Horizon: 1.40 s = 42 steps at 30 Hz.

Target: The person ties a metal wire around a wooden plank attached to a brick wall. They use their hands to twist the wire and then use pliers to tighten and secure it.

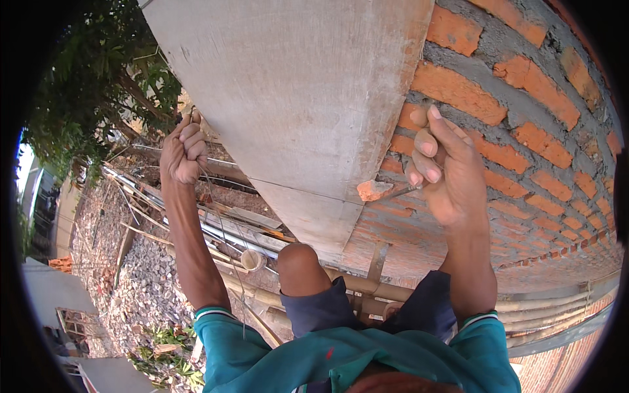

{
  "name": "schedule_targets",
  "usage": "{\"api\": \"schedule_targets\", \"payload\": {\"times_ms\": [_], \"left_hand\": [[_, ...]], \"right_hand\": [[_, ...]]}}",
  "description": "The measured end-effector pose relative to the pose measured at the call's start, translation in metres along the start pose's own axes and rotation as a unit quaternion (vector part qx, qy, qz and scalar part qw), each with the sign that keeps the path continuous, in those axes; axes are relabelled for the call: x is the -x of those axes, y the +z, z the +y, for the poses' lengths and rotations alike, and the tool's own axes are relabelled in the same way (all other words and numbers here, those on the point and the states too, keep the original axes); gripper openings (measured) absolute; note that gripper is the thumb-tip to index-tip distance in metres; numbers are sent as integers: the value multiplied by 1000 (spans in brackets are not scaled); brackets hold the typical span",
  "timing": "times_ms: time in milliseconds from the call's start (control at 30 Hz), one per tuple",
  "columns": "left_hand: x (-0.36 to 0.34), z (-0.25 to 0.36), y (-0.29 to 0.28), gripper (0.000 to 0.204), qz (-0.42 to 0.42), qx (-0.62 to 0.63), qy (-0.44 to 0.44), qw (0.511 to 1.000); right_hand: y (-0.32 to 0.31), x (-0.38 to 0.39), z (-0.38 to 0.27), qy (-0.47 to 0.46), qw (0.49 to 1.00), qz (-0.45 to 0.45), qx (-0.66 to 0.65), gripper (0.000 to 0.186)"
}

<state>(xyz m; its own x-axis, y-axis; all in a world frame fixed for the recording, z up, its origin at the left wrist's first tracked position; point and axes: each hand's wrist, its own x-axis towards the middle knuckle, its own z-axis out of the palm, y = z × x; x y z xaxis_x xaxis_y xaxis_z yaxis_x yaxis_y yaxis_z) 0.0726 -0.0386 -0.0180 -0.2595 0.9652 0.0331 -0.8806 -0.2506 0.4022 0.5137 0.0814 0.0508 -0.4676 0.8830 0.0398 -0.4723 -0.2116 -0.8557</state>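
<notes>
My left hand [185, 149] is closed around a thin line [223, 223] that hangs down from it, left of a pale grey slab [275, 92]. My right hand [445, 164] is beside the brick wall [458, 88], palm showing, fingers loosely curled and apart, with nothing visible between them. Just below its fingertips, a dark thin rod [403, 193] runs to a broken brick piece [373, 190] at the slab's edge; whether the rod touches my hand is unclear. Another thin line crosses the slab toward that piece.
Beneath me are bamboo poles [360, 284]. Pipes and planks [255, 217] lie below on the left, near a small bucket [252, 261] and gravel [147, 268]. A leafy tree [85, 85] is at upper left, and horizontal poles [550, 311] run along the lower right.
</notes>
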Motion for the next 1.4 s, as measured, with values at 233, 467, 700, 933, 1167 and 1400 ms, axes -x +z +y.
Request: {"api": "schedule_targets", "payload": {"times_ms": [233, 467, 700, 933, 1167, 1400], "left_hand": [[0, 73, 17, 29, 136, -89, 80, 983], [-50, 128, 23, 37, 234, -682, 253, 645], [-137, 149, -1, 31, 283, -656, 273, 644], [-93, 145, -13, 31, 261, -615, 237, 705], [34, 66, 32, 23, 160, -220, 35, 962], [40, -83, 94, 26, -6, 25, 109, 994]], "right_hand": [[-5, -3, 4, -23, 1000, -8, -6, 26], [-9, -4, 8, -36, 998, -25, -37, 24], [-4, -3, 7, -48, 998, -18, -30, 24], [-4, -1, 1, -42, 997, 22, 62, 27], [5, 5, 14, -112, 973, 51, 196, 35], [0, 17, 20, -250, 853, 55, 455, 34]]}}
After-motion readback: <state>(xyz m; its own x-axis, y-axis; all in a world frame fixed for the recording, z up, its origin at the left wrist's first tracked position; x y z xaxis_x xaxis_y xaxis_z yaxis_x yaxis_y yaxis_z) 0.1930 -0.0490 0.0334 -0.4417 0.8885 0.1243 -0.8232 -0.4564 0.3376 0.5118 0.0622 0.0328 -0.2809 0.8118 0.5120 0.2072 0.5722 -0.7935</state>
